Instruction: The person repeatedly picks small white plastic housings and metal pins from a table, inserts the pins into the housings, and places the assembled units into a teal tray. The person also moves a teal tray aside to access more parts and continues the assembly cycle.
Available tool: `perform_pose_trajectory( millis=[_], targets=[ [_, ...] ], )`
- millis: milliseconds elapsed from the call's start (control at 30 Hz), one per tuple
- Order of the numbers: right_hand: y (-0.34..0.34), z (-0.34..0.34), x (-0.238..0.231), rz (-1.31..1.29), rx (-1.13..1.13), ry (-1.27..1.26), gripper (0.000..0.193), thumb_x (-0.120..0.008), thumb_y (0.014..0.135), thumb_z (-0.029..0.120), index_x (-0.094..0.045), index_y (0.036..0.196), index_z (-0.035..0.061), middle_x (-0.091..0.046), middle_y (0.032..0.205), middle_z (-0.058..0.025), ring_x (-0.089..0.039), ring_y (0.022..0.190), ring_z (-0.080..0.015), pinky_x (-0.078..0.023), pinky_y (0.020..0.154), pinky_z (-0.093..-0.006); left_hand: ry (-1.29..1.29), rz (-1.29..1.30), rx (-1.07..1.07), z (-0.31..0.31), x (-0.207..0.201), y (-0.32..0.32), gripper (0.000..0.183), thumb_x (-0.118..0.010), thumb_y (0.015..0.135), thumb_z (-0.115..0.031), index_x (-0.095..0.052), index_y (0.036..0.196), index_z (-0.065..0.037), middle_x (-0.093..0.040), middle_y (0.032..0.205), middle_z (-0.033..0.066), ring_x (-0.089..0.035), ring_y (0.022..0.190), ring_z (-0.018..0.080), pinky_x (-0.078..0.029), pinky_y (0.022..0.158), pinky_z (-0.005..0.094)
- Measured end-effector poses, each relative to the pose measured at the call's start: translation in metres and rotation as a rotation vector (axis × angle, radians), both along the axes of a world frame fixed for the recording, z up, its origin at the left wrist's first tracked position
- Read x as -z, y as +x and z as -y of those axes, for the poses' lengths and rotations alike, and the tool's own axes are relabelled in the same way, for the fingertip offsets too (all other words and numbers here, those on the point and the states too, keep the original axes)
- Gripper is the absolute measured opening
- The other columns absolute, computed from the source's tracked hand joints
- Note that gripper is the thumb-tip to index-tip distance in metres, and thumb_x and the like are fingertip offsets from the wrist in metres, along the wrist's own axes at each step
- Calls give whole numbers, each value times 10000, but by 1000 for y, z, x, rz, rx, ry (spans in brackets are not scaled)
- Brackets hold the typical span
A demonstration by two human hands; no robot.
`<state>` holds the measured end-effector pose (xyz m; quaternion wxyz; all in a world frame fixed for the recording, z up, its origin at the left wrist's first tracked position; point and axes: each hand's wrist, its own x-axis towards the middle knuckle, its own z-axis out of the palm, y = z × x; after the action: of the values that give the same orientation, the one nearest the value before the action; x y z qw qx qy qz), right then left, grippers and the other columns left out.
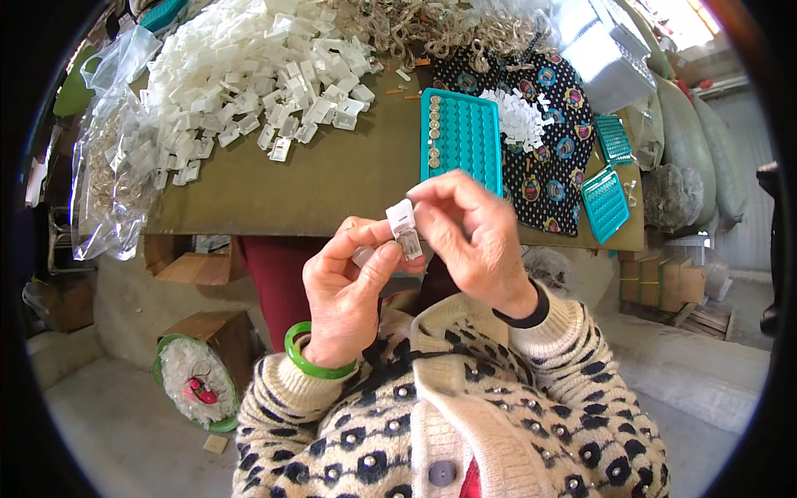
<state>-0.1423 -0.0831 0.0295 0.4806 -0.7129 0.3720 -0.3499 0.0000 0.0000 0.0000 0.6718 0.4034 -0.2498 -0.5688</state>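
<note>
Above my lap, at the table's near edge, my left hand (344,278) holds a small clear and white plastic box (407,235) between thumb and fingers. The box's white upper part stands tilted up like a raised flap. My right hand (469,236) is curled at that upper part, its thumb and forefinger close together at the right edge. Whatever may lie inside the box is too small to make out. Just beyond my hands lies a teal ridged tray (465,137) with a column of small round gold-coloured pieces (434,124) along its left side.
Heaped white plastic boxes (249,75) cover the far left of the table (290,195). Right of the tray, small white pieces (519,119) lie on a patterned cloth (544,187). Smaller teal trays (606,205) are farther right. Gold-toned strands (440,29) pile up at the back.
</note>
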Motion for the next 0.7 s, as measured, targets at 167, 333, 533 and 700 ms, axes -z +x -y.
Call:
perform_pose_trajectory(
  millis=[167, 333, 533, 700],
  targets=[
    [4, 47, 22, -502, 268, -861, 80, -686, 836, 28, -617, 872, 8, -590, 789, -118, -588, 697, -295, -486, 618, -376, 252, -237, 112, 9, -6, 0, 240, -634, 908, 4, -596, 1141, 45, -677, 916, 95, -688, 764, 181, -612, 711, 337],
    [6, 56, 29, -698, 230, -740, 144, -699, 823, 118, -590, 842, 26, -574, 793, -115, -598, 739, -300, -491, 638, -394, 317, -222, 151, 26, -3, 5, 149, -582, 889, 33, -581, 1034, 2, -626, 837, 53, -589, 656, 112, -500, 529, 264],
    [2, 63, 25, -632, 133, -686, 124, -685, 814, 87, -576, 824, 29, -581, 784, -117, -612, 737, -303, -497, 624, -406, 337, -210, 163, 41, -1, 2, 209, -553, 811, 83, -540, 987, -29, -571, 798, 28, -487, 603, 84, -350, 462, 216],
    [-5, 68, 26, -526, 97, -607, 111, -673, 793, 32, -570, 834, 35, -582, 786, -113, -612, 750, -306, -503, 642, -401, 278, -268, 186, 46, 4, 6, 221, -526, 769, 97, -543, 937, -45, -579, 782, 42, -497, 606, 103, -351, 459, 226]
  ],
)
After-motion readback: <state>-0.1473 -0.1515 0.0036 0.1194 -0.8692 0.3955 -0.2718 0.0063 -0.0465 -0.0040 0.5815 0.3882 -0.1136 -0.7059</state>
